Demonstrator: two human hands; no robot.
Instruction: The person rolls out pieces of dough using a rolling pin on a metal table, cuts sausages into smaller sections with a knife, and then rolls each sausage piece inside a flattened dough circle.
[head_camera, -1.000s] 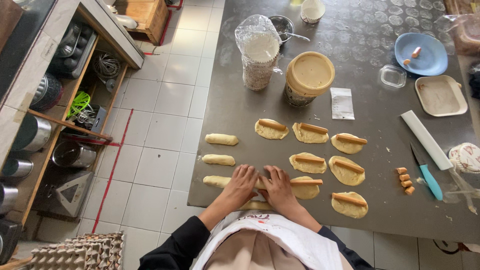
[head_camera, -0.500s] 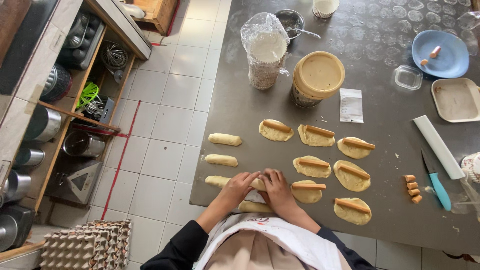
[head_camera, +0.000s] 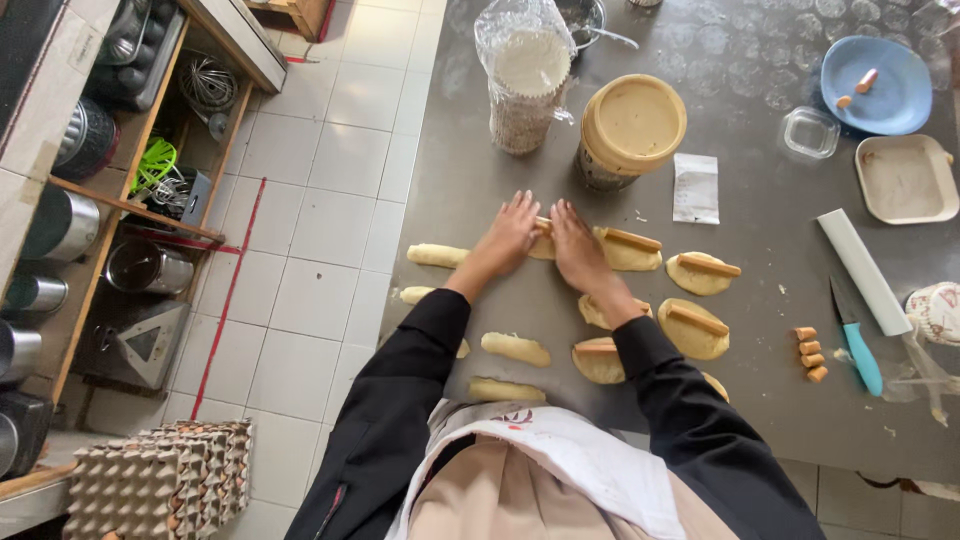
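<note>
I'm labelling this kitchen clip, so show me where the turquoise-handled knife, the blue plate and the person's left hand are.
turquoise-handled knife (head_camera: 862, 358), head view, on the handle.
blue plate (head_camera: 895, 95), head view, on a bare part of its surface.
left hand (head_camera: 510, 235), head view, on the back of the hand.

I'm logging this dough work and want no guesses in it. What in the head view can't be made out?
- Dough piece: mostly covered by the left hand and right hand, so its shape and any sausage on it are hidden.
- Lowest right dough piece: largely behind the right sleeve.
- Round patterned object: cut off by the right edge.
- Metal bowl: cut off by the top edge.
</note>
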